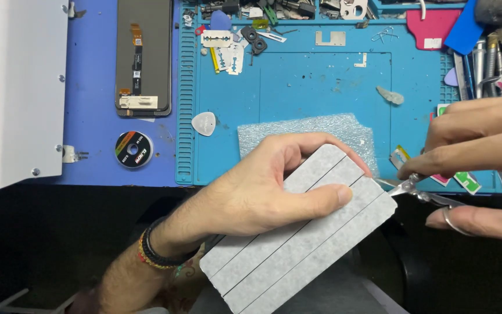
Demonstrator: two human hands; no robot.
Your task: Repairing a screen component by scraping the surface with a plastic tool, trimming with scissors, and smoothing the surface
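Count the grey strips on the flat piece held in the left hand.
4 grey strips, side by side along the flat piece, split by three dark lines. The left hand covers part; more may be hidden.

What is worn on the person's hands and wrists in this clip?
Both hands are bare, no gloves or sleeves showing. The left hand has stacked bracelets at the wrist: black bands plus a red-and-yellow beaded one. The right hand wears a thin silver ring.

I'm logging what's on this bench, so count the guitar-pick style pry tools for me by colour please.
White pry pick: 1
Blue pry pick: 1
Pale purple pry pick: 1
Total: 3

More may be hidden under the right hand.
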